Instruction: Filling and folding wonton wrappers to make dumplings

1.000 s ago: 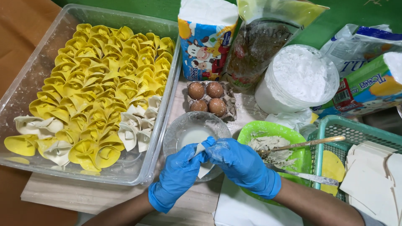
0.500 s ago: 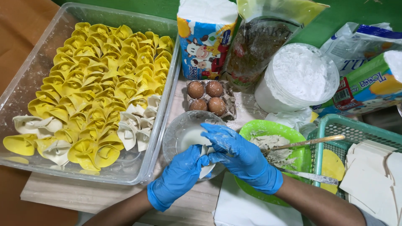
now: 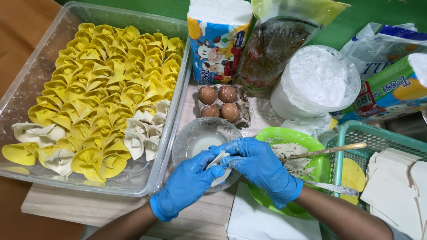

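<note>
Since approx 1 s ago both hands have drawn closer together w/ fingers curled tighter round the small pale dough wrapper [image 3: 218, 161]. Left blue-gloved hand [image 3: 189, 182] and right blue-gloved hand [image 3: 260, 166] both pinch it, held over the near rim of the clear glass bowl of whitish liquid [image 3: 200, 138]. Left of that: big clear plastic tray [image 3: 26, 80] of folded yellow and white dumplings [image 3: 106, 89]. Right: green plastic bowl of grey filling [image 3: 289, 135] on the wooden surface [image 3: 66, 206].
</note>
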